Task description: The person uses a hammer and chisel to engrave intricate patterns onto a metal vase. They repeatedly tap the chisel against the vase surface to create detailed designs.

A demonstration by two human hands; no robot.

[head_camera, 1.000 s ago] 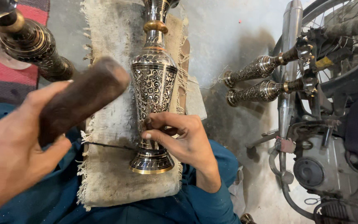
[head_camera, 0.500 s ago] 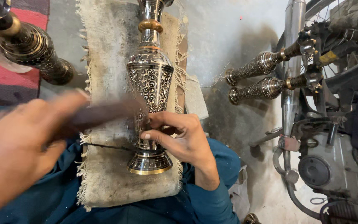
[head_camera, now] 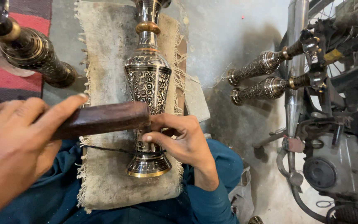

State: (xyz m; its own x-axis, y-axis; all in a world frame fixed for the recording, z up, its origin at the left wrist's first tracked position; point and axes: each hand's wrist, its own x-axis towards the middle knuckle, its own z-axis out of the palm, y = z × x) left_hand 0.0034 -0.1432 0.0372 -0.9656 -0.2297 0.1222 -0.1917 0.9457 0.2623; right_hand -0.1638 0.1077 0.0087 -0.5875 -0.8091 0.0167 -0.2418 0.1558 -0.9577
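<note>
My left hand [head_camera: 15, 149] has its fingers wrapped around a wooden mallet [head_camera: 100, 120], its head meeting a small tool pinched in my right hand [head_camera: 181, 139] against the engraved metal vase [head_camera: 148, 83] lying on a cloth [head_camera: 104, 54]. I judge engraving is underway; next needs a steady aim. The tool's tip is hidden.
</note>
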